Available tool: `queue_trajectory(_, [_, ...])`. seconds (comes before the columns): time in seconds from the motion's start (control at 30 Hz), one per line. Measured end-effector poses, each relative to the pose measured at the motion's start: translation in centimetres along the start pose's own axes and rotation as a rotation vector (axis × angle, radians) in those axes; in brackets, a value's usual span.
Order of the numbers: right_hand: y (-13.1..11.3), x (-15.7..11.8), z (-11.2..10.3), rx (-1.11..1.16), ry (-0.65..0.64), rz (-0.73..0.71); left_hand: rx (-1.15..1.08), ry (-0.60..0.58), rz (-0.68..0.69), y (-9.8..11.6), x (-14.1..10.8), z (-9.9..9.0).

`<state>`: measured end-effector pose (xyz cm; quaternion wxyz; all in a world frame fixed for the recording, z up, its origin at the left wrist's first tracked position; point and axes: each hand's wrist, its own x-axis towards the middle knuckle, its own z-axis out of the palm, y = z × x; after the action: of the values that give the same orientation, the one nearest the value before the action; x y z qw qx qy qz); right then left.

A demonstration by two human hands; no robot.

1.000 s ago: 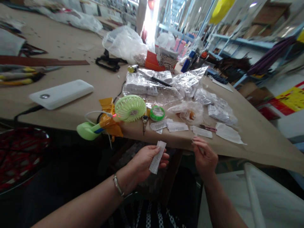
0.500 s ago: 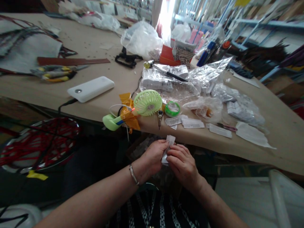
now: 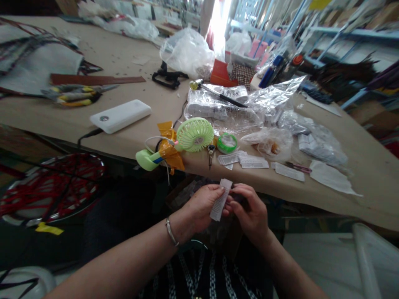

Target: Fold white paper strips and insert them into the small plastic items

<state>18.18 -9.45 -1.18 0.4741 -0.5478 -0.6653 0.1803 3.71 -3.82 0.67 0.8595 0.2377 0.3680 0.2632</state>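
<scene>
A narrow white printed label [image 3: 221, 200] is gripped in my left hand [image 3: 204, 206], the thumb on its face and the fingers behind it. It is held just below the table's front edge, tilted with its top to the right. My right hand [image 3: 252, 211] is beside the label's right edge, close to the left fingertips. Its fingers are bent, with a gap between thumb and forefinger, and nothing shows between them. More printed labels [image 3: 254, 161] lie on the table near the edge, next to a green tape roll [image 3: 227, 143] and a soldering-iron-like tool [image 3: 210, 157].
A green fan [image 3: 195, 135] is taped at the table edge, wired toward a white power bank [image 3: 121, 116]. Behind are a hammer [image 3: 218, 94], clear plastic bags [image 3: 188, 52] and pliers [image 3: 76, 97]. Tweezers [image 3: 297, 167] lie at right. Below left stands a red-netted round frame [image 3: 52, 187].
My right hand has come off the label and shifted slightly right, its fingers parting. More of the label's printed face now shows in my left hand.
</scene>
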Motion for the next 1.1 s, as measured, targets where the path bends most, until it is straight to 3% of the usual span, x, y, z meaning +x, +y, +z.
queue_trajectory(0.07, [1.1, 0.7, -0.5, 0.245, -0.052, 0.279, 0.056, -0.066, -0.072, 0.2, -0.4, 0.0])
queue_trajectory(0.17, [2.7, 1.7, -0.8, 0.696, -0.392, 0.562, 0.097, -0.151, -0.126, 0.3, -1.0, 0.0])
queue_trajectory(0.27, [3.4, 2.3, -0.6, 0.959, -0.567, 0.624, 0.135, -0.192, -0.147, 0.2, -1.5, 0.0])
queue_trajectory(0.43, [3.0, 2.9, 0.2, 1.038, -0.602, 0.573, 0.224, -0.185, -0.135, 0.0, -1.6, -0.1])
queue_trajectory(0.63, [2.4, 3.4, -0.1, 0.842, -0.608, 0.478, 0.214, -0.141, -0.082, 0.0, -1.3, -0.2])
queue_trajectory(0.83, [0.7, 2.7, -0.4, 0.253, -0.253, 0.202, 0.199, -0.106, -0.047, 0.2, -1.3, -0.5])
queue_trajectory(0.97, [0.0, 2.1, -0.2, -0.09, -0.201, -0.002, 0.206, -0.097, -0.018, 0.2, -1.3, -0.4])
queue_trajectory(1.1, [-0.1, 1.8, 0.1, -0.193, -0.191, -0.039, 0.199, -0.071, -0.019, 0.2, -1.4, -0.2])
